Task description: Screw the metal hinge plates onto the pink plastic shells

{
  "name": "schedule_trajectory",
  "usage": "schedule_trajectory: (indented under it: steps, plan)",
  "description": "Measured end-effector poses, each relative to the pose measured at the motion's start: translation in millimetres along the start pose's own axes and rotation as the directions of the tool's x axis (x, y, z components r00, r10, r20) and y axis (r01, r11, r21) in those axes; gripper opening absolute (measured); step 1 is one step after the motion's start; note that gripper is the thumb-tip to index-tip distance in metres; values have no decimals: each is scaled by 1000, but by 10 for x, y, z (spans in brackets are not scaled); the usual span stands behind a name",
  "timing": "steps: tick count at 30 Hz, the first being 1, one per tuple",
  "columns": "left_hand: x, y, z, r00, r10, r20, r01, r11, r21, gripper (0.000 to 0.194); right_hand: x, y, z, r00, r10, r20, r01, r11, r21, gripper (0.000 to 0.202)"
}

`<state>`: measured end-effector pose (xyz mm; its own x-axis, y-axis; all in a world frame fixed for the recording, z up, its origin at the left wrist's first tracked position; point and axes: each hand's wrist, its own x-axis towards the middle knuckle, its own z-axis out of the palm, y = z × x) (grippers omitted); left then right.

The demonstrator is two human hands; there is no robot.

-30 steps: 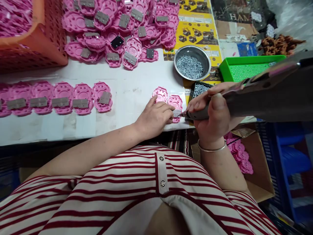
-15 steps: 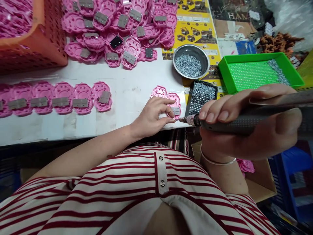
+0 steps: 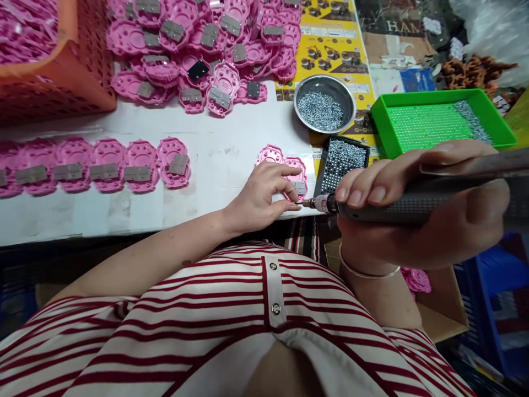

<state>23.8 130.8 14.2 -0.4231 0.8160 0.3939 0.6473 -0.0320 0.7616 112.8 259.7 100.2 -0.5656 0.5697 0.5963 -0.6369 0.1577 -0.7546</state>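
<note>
My right hand (image 3: 417, 215) is wrapped round the grey-black body of an electric screwdriver (image 3: 388, 207). The tool lies nearly level, and its bit points left to the lower edge of a pink plastic casing (image 3: 300, 175) with a grey metal plate (image 3: 298, 187) on it. From the left, my left hand (image 3: 262, 196) grips that casing's near edge with bent index finger and thumb close to the bit tip. Whether a screw sits at the tip is too small to tell. A second pink casing (image 3: 269, 153) touches it, partly covered by my left hand.
Pink casings with plates stand in a row (image 3: 105, 165) at left; more form a pile (image 3: 206, 49) behind. Screws fill a steel bowl (image 3: 324, 103), a black perforated tray (image 3: 342, 165) and part of a green tray (image 3: 442, 118). An orange basket (image 3: 93, 66) stands at far left.
Very little differs. The whole view has shifted slightly to the right; both hands and the screwdriver stay at the same casing.
</note>
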Motion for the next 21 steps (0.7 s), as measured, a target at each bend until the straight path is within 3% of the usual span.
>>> schedule_trajectory:
  steps: [2,6,12,16,21]
  plan:
    - [6,3,6,998,-46,36,43,994,98,11,-25,61,-21,997,-70,26,69,997,26,11]
    - [20,3,23,980,-176,96,129,921,368,52,-102,223,-50,983,-178,39,180,982,-49,15]
    - [47,0,43,976,-190,106,124,886,447,38,-196,387,-65,993,-113,-35,96,943,-320,24]
    - [64,2,53,970,-216,112,143,878,456,42,-229,474,-108,998,-44,-55,20,929,-369,28]
    - [80,4,49,966,-225,127,142,873,467,40,-207,515,-112,995,-95,-35,75,924,-374,28]
